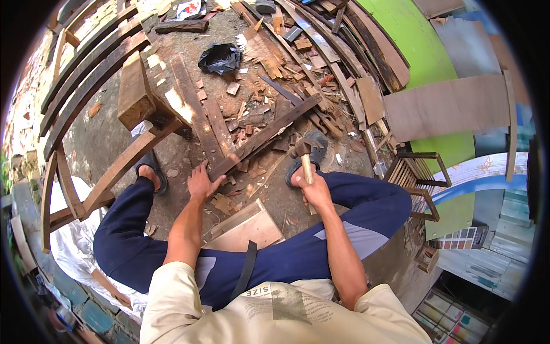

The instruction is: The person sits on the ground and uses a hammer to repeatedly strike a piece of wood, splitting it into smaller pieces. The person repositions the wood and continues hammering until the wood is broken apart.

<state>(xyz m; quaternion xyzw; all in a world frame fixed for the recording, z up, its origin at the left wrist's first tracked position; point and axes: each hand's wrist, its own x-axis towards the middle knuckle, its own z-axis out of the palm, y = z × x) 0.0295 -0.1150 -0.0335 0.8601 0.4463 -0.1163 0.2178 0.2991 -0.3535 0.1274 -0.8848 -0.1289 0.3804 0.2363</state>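
My right hand (317, 193) is wrapped round the wooden handle of a hammer (307, 169). The hammer's metal head points up and away from me, above my right foot. A dark wooden plank (269, 136) lies slantwise between my legs, from near my left hand up to the right. My left hand (201, 183) is at the plank's near end, its fingers spread and its thumb toward the wood. Whether the thumb presses on the plank is hard to tell. Close behind both hands is a pale wooden board (245, 226), low between my thighs.
Wood scraps and chips (258, 109) litter the ground ahead. Long boards (344, 46) are stacked at the far right. A wooden frame with a squared post (134, 94) stands at the left. A black plastic bag (220, 58) lies further off. A small slatted rack (421, 178) is by my right knee.
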